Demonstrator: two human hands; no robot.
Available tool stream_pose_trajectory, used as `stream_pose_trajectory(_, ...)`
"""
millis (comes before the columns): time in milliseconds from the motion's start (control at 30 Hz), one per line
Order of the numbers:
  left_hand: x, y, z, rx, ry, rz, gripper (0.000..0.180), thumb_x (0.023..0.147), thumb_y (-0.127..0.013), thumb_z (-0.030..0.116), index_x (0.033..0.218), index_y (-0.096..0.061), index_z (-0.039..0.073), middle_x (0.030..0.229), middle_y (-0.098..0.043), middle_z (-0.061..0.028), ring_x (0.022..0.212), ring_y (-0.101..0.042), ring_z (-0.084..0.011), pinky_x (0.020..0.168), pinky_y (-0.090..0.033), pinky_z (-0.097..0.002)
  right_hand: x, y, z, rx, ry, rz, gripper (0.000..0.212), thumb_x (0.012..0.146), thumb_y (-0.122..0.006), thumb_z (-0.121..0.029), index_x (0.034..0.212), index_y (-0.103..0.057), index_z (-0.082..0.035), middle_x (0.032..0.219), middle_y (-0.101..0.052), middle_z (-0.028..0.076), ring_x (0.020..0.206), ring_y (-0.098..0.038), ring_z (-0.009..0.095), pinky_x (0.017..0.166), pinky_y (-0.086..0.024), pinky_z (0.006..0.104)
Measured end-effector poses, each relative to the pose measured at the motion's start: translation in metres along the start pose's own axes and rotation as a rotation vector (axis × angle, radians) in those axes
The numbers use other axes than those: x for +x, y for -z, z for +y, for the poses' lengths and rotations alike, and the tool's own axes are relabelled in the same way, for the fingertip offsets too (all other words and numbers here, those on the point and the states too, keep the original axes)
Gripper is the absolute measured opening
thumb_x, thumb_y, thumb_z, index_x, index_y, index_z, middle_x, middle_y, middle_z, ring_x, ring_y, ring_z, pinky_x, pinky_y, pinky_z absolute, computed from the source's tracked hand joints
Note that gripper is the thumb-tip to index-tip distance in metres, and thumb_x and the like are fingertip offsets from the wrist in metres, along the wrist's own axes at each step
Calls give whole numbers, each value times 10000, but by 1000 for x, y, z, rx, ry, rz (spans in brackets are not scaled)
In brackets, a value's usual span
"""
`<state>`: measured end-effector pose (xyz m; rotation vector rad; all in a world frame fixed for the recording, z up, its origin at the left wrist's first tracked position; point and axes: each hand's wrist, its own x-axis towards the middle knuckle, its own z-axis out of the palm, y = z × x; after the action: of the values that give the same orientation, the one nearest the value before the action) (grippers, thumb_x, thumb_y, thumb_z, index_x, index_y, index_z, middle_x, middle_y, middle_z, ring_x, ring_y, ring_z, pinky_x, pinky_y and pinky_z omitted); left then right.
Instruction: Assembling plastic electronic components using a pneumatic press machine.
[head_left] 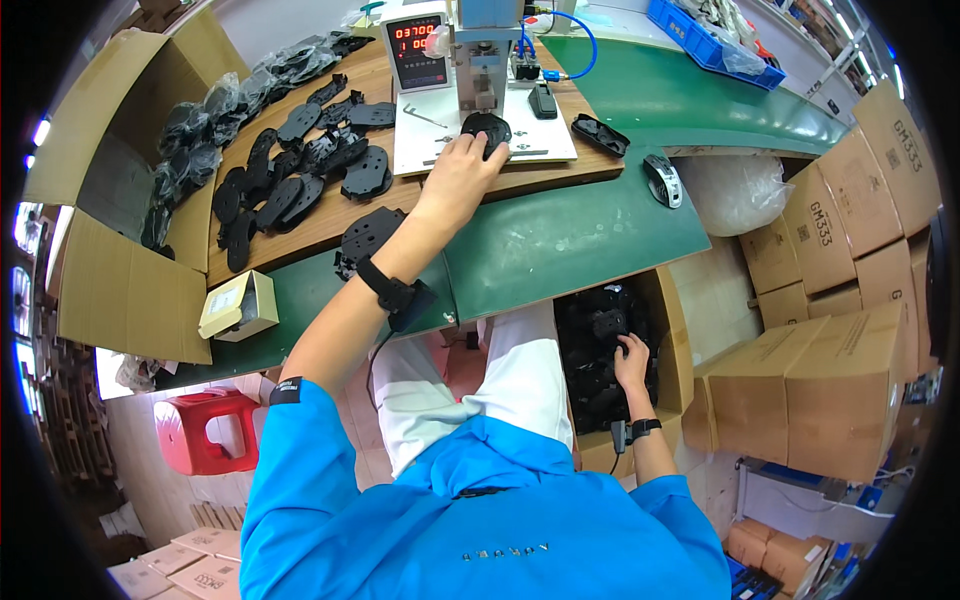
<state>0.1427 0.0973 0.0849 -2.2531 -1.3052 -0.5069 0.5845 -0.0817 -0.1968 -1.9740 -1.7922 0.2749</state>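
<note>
My left hand [463, 178] reaches forward to the bench press [482, 70], its fingers closed on a black rounded plastic part [485, 126] lying on the white base plate [412, 150] under the press head. Down at the right, my right hand [631, 364] is inside an open cardboard box [676, 345] full of black plastic parts [590, 365]. Its thumb and fingers pinch a black plastic piece [608, 323] on top of that pile. A loose black part [370, 232] lies on the green bench, partly behind my left forearm.
Many black parts [290, 190] cover the wooden board left of the press. A large open carton [120, 130] and a small cream box [240, 308] stand farther left. A computer mouse [662, 181] lies to the right. Stacked cartons [830, 390] and a red stool [190, 430] flank me.
</note>
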Motion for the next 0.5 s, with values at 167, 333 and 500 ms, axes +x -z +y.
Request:
stream_pose_trajectory(167, -14, -6, -18, -225, 128, 105, 472, 836, -608, -47, 1299, -520, -25, 1041, -659, -184, 1045, -647, -346, 931, -527, -431, 34, 72, -119, 356, 99, -173, 207, 903, -648, -10, 1089, -736, -31, 1090, -719, 133, 1104, -657, 325, 970, -512, 415)
stream_pose_trajectory(333, -11, -11, -16, -317, 145, 105, 467, 858, -572, -68, 1317, -487, -56, 1062, -674, -213, 1070, -643, -378, 941, -524, -446, 58, 171, -267, 546, 612, -87, 189, 857, -693, 29, 1037, -727, -20, 1031, -710, 134, 996, -681, 328, 871, -552, 386)
stream_pose_trajectory(500, -13, -15, -17, -376, 175, 130, 457, 874, -560, -78, 1320, -461, -61, 1110, -672, -255, 1120, -640, -417, 931, -543, -480, 130, 152, -353, 323, 853, 89, 489, 784, -727, 16, 1262, -627, -19, 1242, -640, 158, 1200, -594, 354, 1018, -499, 438)
